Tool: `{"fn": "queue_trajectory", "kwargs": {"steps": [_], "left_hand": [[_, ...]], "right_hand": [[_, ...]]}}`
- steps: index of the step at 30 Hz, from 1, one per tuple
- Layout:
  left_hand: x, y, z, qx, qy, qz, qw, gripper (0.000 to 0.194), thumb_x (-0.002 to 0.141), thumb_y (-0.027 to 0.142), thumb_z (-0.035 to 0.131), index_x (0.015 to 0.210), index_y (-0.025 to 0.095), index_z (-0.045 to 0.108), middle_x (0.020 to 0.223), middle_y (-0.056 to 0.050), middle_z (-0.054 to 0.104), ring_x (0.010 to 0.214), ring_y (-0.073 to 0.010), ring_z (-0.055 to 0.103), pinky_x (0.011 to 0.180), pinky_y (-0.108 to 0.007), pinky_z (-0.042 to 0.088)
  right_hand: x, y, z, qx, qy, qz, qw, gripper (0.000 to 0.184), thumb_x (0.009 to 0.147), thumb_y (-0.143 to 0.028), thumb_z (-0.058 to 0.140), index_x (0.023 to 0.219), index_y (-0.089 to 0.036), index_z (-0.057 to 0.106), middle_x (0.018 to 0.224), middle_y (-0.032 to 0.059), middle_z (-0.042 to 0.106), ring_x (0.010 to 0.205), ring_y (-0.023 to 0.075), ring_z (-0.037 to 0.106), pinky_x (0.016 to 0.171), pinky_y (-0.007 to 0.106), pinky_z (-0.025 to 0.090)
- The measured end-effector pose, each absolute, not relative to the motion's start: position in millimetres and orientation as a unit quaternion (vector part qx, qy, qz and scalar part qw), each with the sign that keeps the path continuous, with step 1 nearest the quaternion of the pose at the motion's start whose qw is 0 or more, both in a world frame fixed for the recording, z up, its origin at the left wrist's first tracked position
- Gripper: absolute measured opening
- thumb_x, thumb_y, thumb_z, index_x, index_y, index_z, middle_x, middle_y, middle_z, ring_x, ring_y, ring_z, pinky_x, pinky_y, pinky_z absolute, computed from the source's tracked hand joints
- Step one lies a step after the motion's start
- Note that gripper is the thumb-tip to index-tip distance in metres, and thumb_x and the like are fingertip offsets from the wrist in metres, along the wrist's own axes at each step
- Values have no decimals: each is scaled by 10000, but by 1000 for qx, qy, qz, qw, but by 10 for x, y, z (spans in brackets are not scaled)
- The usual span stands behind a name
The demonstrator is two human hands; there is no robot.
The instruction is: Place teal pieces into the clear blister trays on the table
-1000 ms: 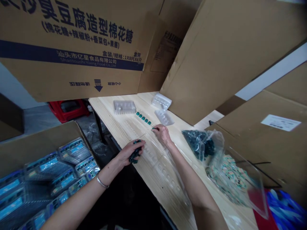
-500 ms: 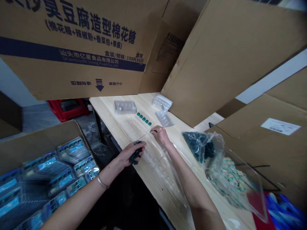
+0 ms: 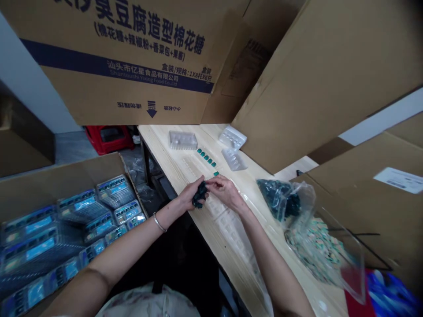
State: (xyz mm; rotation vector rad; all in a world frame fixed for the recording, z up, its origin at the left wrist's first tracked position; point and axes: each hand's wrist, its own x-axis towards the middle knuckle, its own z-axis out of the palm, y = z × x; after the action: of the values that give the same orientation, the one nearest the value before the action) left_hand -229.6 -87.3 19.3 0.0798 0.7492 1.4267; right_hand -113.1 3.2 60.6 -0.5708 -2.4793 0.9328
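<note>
Several small dark green pieces (image 3: 200, 194) lie bunched in my left hand (image 3: 189, 196), whose fingers are wrapped round them above the table's near edge. My right hand (image 3: 225, 192) is closed in a pinch, its fingertips against the right side of that bunch; what sits between them is too small to make out. Just beyond, a row of green pieces (image 3: 207, 157) fills one strip of a clear plastic tray, and a single green piece (image 3: 216, 173) starts the strip nearer me. More clear moulded trays (image 3: 228, 224) extend under and beside my right forearm.
A clear box (image 3: 183, 140) and white moulded trays (image 3: 232, 138) stand at the back. To the right are a bag of dark green pieces (image 3: 280, 200) and a clear bin (image 3: 358, 259) of pale green pieces. A carton (image 3: 66, 182) of packed blister packs stands left; tall cardboard (image 3: 139, 88) borders the table.
My right hand has drawn back from the tray to the bunch in my left hand. A single green piece now shows in the nearer strip. The view has shifted slightly.
</note>
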Motion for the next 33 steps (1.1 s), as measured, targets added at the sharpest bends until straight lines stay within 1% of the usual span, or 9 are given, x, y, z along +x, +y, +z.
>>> {"fn": "queue_trajectory", "kwargs": {"steps": [4,8,12,16,20,23,25,28,33], "left_hand": [[-2186,-865,217,80,369,618,690,443,727,583,557,747,141,547,546,15,493,432,-88,492,305,-150,211],[-2160,-882,261,108,373,609,692,473,720,624,526,784,156,540,611,1,532,433,-88,496,300,-148,212],[-2155,-899,312,141,348,592,713,463,714,627,530,855,186,545,634,11,527,426,-83,487,297,-139,210],[-2129,-908,343,153,359,594,704,458,711,610,549,878,183,554,605,18,507,426,-82,491,301,-137,214],[-2116,-901,364,164,355,602,697,394,715,542,588,847,172,552,652,11,528,429,-67,484,298,-134,215],[-2108,-886,384,166,353,613,687,330,728,473,603,846,169,551,689,9,538,435,-55,479,298,-129,210],[-2097,-876,394,160,356,622,679,292,731,425,613,853,167,555,700,10,537,440,-49,479,301,-124,209],[-2070,-866,404,144,361,631,671,259,731,384,617,838,156,559,660,21,511,441,-45,478,308,-120,222],[-2021,-867,427,126,350,656,657,213,716,327,628,827,165,544,605,43,475,431,-44,463,315,-121,224]], "right_hand": [[-1069,-84,629,-216,-897,328,201,173,746,-283,612,873,-206,700,774,27,602,682,130,537,631,256,430],[-979,-31,632,-243,-882,349,203,217,781,-308,566,930,-211,690,814,33,636,697,132,554,650,259,433],[-946,-17,621,-261,-877,339,221,175,740,-268,587,849,-195,704,756,32,632,635,123,532,614,257,425],[-952,-46,568,-300,-818,433,231,192,690,-272,617,851,-187,677,675,3,634,548,104,524,557,239,434],[-926,-46,539,-306,-720,562,268,254,623,-322,695,813,-162,642,715,24,657,612,126,590,626,263,485],[-910,-46,544,-302,-684,596,294,270,606,-327,709,807,-166,626,693,16,649,602,124,590,642,272,493],[-918,-59,545,-303,-673,595,319,288,602,-312,702,843,-177,620,725,13,650,605,120,592,649,273,496],[-953,-89,528,-322,-686,554,344,314,608,-277,665,906,-185,626,751,8,640,597,114,583,636,263,492],[-992,-105,476,-357,-713,488,354,245,648,-256,590,871,-175,652,750,23,634,634,133,584,638,268,493]]}}
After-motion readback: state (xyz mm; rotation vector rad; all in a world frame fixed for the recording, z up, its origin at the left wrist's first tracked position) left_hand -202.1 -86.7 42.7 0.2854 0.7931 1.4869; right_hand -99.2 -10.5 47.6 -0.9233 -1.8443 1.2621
